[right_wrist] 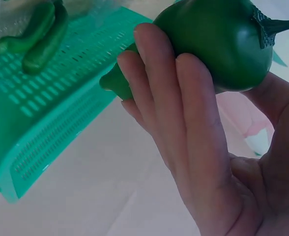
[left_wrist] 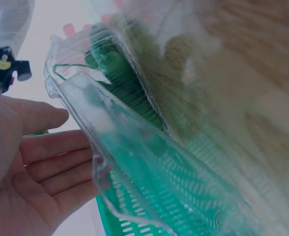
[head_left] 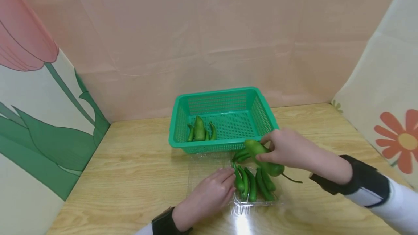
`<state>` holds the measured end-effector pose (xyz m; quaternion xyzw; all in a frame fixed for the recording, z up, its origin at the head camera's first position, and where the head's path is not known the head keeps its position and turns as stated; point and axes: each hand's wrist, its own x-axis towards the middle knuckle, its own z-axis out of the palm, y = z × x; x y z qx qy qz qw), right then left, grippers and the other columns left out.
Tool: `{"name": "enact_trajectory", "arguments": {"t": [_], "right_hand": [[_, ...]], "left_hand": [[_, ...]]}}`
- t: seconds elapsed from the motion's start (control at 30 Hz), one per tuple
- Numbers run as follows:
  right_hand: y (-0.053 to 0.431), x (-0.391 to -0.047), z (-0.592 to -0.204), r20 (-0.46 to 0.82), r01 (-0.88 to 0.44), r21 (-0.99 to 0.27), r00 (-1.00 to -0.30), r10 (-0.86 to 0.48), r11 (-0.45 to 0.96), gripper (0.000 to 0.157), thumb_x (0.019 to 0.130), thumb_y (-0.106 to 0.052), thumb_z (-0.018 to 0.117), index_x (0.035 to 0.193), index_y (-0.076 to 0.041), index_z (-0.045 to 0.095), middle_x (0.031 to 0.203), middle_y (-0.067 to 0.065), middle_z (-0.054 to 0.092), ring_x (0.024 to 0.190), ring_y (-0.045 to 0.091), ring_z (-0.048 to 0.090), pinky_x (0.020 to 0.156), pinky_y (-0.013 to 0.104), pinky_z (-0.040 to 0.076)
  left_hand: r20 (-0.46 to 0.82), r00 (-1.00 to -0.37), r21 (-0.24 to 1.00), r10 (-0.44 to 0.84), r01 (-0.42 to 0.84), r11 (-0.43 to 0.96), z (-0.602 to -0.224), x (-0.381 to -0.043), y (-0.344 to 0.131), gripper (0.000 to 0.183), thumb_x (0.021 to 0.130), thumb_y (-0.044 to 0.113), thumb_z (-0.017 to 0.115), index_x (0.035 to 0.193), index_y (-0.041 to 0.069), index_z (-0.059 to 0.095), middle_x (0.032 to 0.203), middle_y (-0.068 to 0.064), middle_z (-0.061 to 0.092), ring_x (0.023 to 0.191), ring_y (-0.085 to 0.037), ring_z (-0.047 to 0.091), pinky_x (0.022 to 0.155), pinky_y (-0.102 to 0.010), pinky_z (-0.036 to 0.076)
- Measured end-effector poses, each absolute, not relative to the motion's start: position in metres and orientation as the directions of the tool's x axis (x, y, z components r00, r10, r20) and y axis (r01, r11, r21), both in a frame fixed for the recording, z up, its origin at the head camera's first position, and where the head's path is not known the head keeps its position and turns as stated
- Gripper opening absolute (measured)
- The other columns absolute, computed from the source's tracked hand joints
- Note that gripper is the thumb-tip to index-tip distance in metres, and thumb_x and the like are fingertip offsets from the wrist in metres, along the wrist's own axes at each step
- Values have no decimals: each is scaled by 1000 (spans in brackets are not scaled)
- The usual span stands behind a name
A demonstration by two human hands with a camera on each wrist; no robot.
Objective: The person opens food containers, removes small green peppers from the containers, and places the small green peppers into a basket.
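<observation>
My right hand (head_left: 290, 149) holds a large green pepper (head_left: 256, 150) with a long thin stem, above a clear plastic box (head_left: 256, 203). In the right wrist view its fingers curl round the body of the pepper (right_wrist: 218, 44). Several slim green chili peppers (head_left: 252, 188) lie in the box. My left hand (head_left: 213, 188) is at the box's left side, beside the chilies. The left wrist view shows its fingers fairly straight, with the fingertips at the edge of the clear plastic (left_wrist: 93, 142).
Behind the box stands a green slotted basket (head_left: 217, 91). Inside it, at the left, are another large pepper (head_left: 199, 130) and a few small chilies (head_left: 213, 131). The clear lid (head_left: 202, 171) lies left of the box on the wooden table (head_left: 130, 177). Printed cloth walls (head_left: 196, 39) surround the table.
</observation>
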<state>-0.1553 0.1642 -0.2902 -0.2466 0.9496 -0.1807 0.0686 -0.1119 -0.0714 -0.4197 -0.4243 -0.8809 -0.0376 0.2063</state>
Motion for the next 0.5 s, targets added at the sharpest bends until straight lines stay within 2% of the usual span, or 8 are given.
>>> {"name": "enact_trajectory", "arguments": {"t": [0.07, 0.17, 0.3, 0.5], "right_hand": [[162, -159, -286, -25, -458, -373, -864, -502, 807, 53, 77, -38, 75, 105, 6, 66, 75, 5, 72, 66, 14, 67, 59, 32, 58], [159, -164, -281, -13, -459, -377, -866, -500, 805, 51, 78, -38, 74, 105, 6, 67, 79, 7, 73, 69, 16, 68, 60, 33, 59], [154, -172, -275, -16, -449, -393, -869, -494, 802, 53, 79, -38, 73, 107, 6, 66, 81, 8, 73, 69, 15, 68, 58, 31, 58], [146, -191, -272, -7, -447, -393, -872, -489, 803, 56, 80, -38, 73, 110, 7, 65, 84, 11, 73, 72, 18, 69, 63, 36, 59]], "left_hand": [[400, -552, -112, 732, 763, 637, -420, -112, -71, 31, 93, 26, 57, 114, 4, 64, 123, -11, 63, 117, -20, 59, 102, -34, 48], [404, -549, -115, 732, 763, 636, -421, -112, -71, 31, 93, 26, 57, 114, 4, 65, 123, -11, 63, 117, -20, 59, 102, -34, 49], [398, -552, -106, 733, 766, 634, -422, -113, -71, 31, 93, 26, 57, 115, 4, 65, 123, -10, 63, 117, -20, 59, 102, -34, 48], [386, -565, -87, 730, 765, 638, -421, -112, -71, 31, 94, 26, 56, 115, 4, 64, 124, -10, 63, 118, -20, 59, 103, -33, 48]]}}
